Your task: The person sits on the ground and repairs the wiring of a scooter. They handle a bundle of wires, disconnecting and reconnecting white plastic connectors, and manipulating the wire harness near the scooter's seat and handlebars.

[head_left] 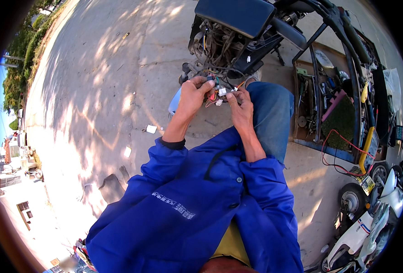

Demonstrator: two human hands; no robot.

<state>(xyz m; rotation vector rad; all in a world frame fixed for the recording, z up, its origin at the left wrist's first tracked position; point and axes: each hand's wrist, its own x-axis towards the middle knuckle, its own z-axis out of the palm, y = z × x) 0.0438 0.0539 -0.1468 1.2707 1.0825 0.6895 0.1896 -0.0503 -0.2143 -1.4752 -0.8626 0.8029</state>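
Observation:
A bundle of thin coloured wires (pixel 214 96) with plugs hangs out of the vehicle's wiring, in front of me. My left hand (pixel 195 94) is closed on the bundle's left side, thumb pressed over the wires. From the right, my right hand (pixel 241 108) pinches wires, its thumb pointing at the plugs. A white connector (pixel 222 92) sits between the two hands, and a smaller white connector (pixel 219 102) hangs just below it. Exactly what lies under the fingertips is partly hidden. Tangled dark cables (pixel 219 50) fill the space beyond, under a black panel (pixel 235 14).
At right stands an open metal frame holding a tool tray (pixel 308 98) and a green mat (pixel 340 123). Red and black leads (pixel 331 141) hang beside it. Parked scooters (pixel 358 236) are at lower right. Paper scraps (pixel 151 129) lie on the concrete ground (pixel 106 86).

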